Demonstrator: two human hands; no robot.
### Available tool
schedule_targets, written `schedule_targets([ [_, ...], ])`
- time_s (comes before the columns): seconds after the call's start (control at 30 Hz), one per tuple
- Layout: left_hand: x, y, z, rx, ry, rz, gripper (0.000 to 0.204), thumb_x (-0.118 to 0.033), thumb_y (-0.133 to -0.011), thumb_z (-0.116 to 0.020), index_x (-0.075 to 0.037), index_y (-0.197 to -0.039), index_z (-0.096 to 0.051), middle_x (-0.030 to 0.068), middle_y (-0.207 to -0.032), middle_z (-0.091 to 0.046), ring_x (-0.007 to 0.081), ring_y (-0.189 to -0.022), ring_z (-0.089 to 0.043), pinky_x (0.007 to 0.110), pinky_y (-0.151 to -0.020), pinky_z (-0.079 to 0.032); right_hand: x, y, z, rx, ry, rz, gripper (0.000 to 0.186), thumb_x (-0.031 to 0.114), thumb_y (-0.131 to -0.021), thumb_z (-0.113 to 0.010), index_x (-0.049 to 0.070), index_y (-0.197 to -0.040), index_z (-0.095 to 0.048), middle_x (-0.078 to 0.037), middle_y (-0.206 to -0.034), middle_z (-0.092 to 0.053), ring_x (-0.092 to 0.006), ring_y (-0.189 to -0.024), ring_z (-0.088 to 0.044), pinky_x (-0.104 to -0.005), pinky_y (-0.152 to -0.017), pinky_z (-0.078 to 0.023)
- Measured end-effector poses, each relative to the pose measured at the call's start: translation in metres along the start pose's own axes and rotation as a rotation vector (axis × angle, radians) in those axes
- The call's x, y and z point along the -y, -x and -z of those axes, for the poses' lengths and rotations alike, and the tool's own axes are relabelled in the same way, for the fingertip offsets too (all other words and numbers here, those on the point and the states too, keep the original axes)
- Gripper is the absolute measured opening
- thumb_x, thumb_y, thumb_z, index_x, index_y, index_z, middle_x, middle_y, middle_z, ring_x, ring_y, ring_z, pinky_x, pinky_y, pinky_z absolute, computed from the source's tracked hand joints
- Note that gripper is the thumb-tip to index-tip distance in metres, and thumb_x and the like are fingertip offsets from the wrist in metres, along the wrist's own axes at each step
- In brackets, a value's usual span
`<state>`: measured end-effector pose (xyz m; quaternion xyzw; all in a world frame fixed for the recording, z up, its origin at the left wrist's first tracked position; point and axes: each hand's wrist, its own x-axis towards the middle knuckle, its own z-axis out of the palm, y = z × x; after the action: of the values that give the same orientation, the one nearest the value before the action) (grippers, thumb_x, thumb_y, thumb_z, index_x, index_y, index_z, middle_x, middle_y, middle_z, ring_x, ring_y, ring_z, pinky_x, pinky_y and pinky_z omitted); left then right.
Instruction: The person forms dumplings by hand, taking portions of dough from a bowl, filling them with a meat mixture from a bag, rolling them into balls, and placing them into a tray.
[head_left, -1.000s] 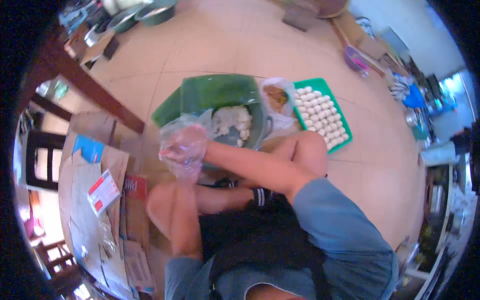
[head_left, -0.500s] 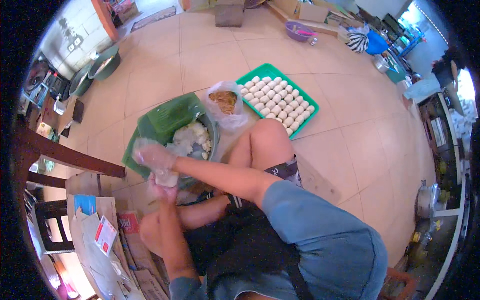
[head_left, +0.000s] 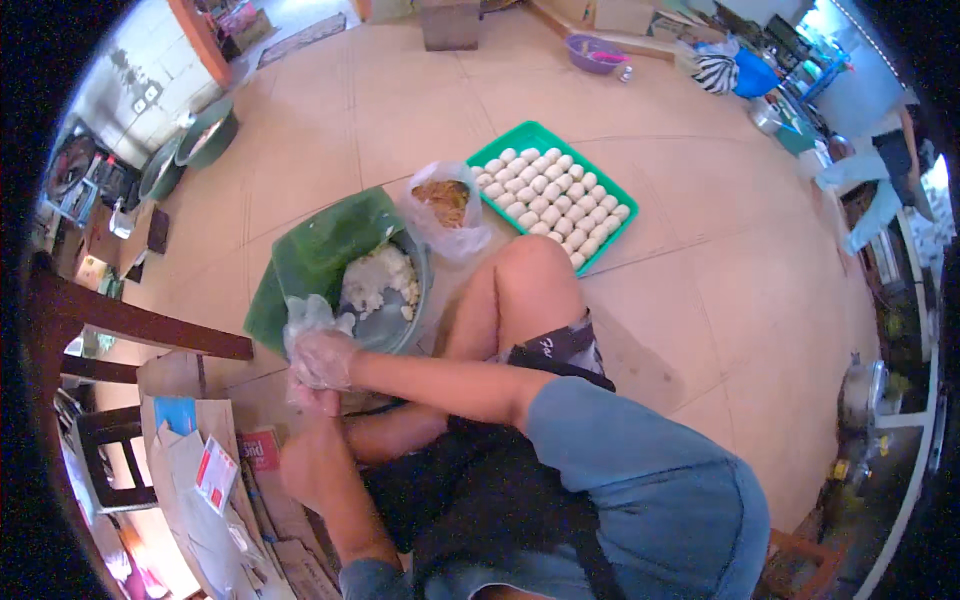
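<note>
My left hand (head_left: pixel 315 398) is palm up near the basin's near-left rim, mostly covered by my right hand. In a clear plastic glove, my right hand (head_left: pixel 325 352) curls over it, the two pressed together. The white dough lump seen in my left palm earlier is now hidden between them. Beyond them, a round basin (head_left: pixel 428 300) holds a crumbly white dough mass (head_left: pixel 383 277). Green leaf-like sheets (head_left: pixel 330 235) lie over its left side. Beside it stands a clear plastic bag (head_left: pixel 463 238) of brown shredded filling (head_left: pixel 443 203).
A green tray (head_left: pixel 615 238) with rows of oval white dough pieces (head_left: pixel 545 192) lies beyond my raised knee. Flattened cardboard (head_left: pixel 190 480) and a dark wooden beam (head_left: pixel 150 325) are at my left. A purple basin (head_left: pixel 590 60) stands far off; a person (head_left: pixel 895 165) is at the far right.
My right hand has come down over my left, covering the white lump. Both hands have shifted slightly toward me, uncovering more of the basin's inside.
</note>
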<state>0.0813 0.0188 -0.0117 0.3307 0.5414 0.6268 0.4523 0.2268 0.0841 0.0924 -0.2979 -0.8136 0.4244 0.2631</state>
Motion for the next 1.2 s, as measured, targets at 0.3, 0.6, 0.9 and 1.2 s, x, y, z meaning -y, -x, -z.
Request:
schedule_targets([
  [0.3,-0.086,0.005,-0.043,0.028,1.197,0.092,0.043,-0.021,-0.084,-0.039,0.0,-0.122,-0.045,0.0161,-0.125,-0.048,0.0291,-0.118,-0.044,0.05,-0.101,-0.033,-0.067,-0.01,0.162,-0.01,-0.608,0.174,0.036,0.035,-0.081,-0.06,0.004,-0.1,-0.062,-0.007,-0.1,-0.062,-0.0185,-0.091,-0.058,-0.0329,-0.077,-0.048],
  [0.6,-0.09,-0.045,-0.055,0.149,1.296,-0.027,0.047,-0.021,-0.079,-0.055,-0.006,-0.123,-0.045,0.0183,-0.132,-0.039,0.0339,-0.123,-0.036,0.048,-0.1,-0.036,-0.213,-0.032,0.269,-0.204,0.676,-0.426,0.045,0.044,-0.079,-0.058,0.003,-0.094,-0.064,-0.02,-0.092,-0.062,-0.0318,-0.093,-0.059,-0.0397,-0.081,-0.046],
  [0.9,-0.044,-0.07,-0.048,0.103,1.252,0.085,0.05,-0.03,-0.082,-0.053,-0.009,-0.126,-0.044,0.0146,-0.136,-0.036,0.0329,-0.124,-0.035,0.049,-0.099,-0.035,-0.36,-0.035,0.219,-0.349,0.525,-0.537,0.033,0.034,-0.081,-0.05,0.007,-0.096,-0.062,-0.019,-0.098,-0.061,-0.0342,-0.095,-0.057,-0.0409,-0.085,-0.043],
  [1.2,-0.044,-0.069,-0.034,0.112,1.206,0.113,0.049,-0.03,-0.084,-0.05,-0.01,-0.128,-0.042,0.0125,-0.137,-0.035,0.0325,-0.125,-0.035,0.05,-0.1,-0.032,-0.323,-0.085,0.214,-0.048,0.744,-0.6,0.029,0.018,-0.075,-0.052,-0.003,-0.092,-0.062,-0.022,-0.092,-0.062,-0.0344,-0.087,-0.061,-0.0411,-0.077,-0.048],
])
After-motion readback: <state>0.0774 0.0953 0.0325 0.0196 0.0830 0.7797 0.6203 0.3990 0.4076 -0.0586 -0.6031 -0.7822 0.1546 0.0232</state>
